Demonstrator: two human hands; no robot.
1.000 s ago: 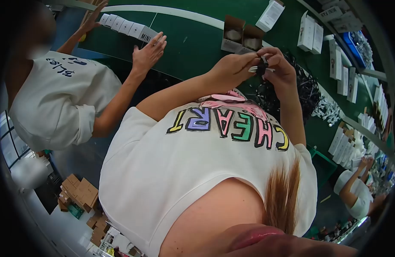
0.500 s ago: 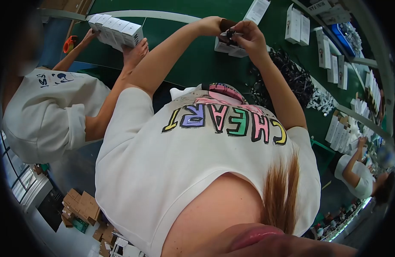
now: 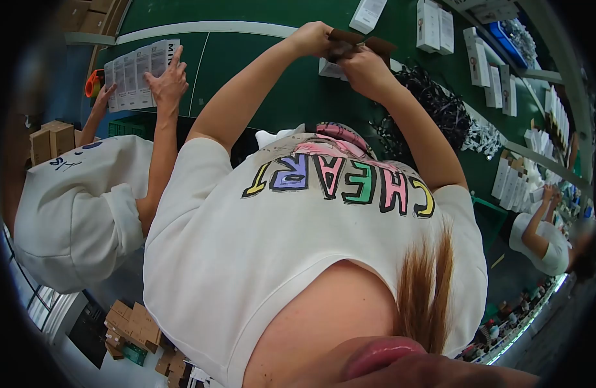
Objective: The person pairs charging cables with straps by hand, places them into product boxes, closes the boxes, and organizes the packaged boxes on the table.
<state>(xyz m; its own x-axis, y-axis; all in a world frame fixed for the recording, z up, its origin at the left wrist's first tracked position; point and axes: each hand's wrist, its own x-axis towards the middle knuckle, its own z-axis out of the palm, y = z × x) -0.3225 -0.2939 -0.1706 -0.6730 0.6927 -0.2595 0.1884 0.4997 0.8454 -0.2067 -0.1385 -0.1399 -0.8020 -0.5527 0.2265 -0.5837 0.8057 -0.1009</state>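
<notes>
Working from my end of the feed, I see both hands at one open carton, near the far side of the green table. Step in hand, my read: finger work at the carton's mouth. Left hand is beside the brown flap, seemingly touching it; fingertips mostly hidden, so can't tell if it's clamped on anything. Right hand is bent over the opening, fingers curled in, close to the left. A small dark patch shows between them, too blurred to name; can't confirm a hold there either. Hands near each other, not clearly touching.

Next move calls for, I'd judge, light fingertip control and clearance from the raised flaps; a hard push could crease them.

Nearby: tangled black straps beside the right forearm, small silvery pieces next to those, a white box beyond the carton. Off left, a co-worker's hands touch a row of white boxes, apart from mine.
</notes>
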